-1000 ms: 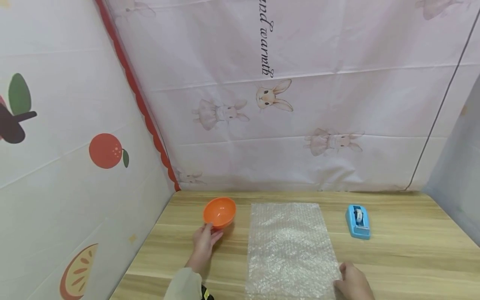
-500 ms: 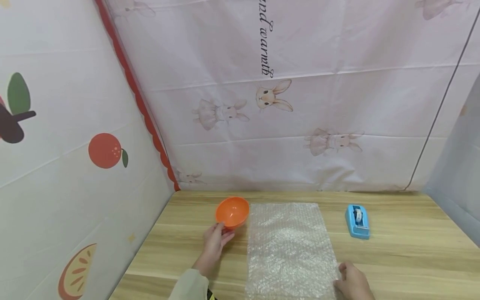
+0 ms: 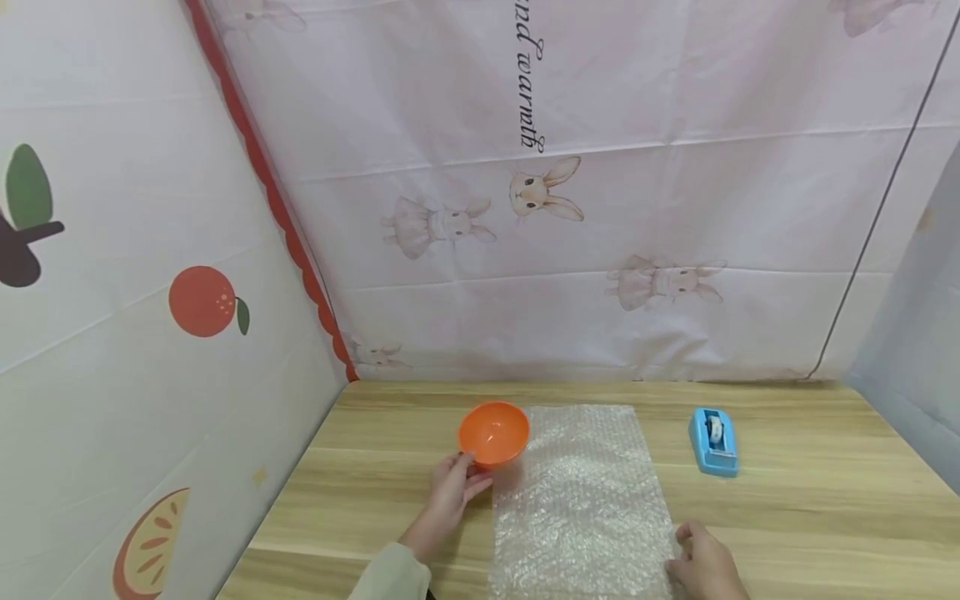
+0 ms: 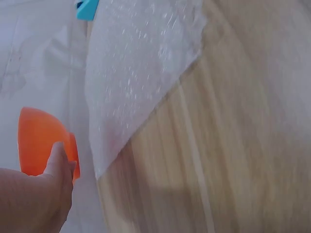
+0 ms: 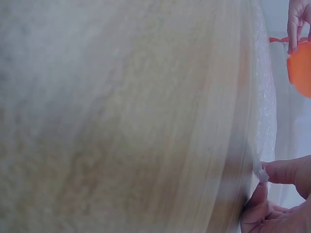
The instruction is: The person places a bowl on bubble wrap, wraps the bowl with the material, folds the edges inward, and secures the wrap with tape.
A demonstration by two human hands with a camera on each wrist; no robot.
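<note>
An orange bowl [image 3: 493,433] is held up by my left hand [image 3: 452,490], thumb at its near rim and fingers below. It overlaps the upper left corner of a sheet of bubble wrap [image 3: 581,508] in the head view. The left wrist view shows the bowl [image 4: 43,141] from its side, raised off the table. My right hand [image 3: 705,562] is at the right edge of the bubble wrap. In the right wrist view its thumb and fingers [image 5: 279,172] pinch a bit of that edge.
A blue tape dispenser [image 3: 714,442] stands on the wooden table [image 3: 817,500], right of the bubble wrap. Printed cloth [image 3: 480,325] hangs behind the table, and a white panel with fruit pictures [image 3: 247,417] borders it on the left.
My left hand has carried the orange bowl rightward, from bare table to over the bubble wrap's left corner. My right hand keeps its place at the sheet's edge.
</note>
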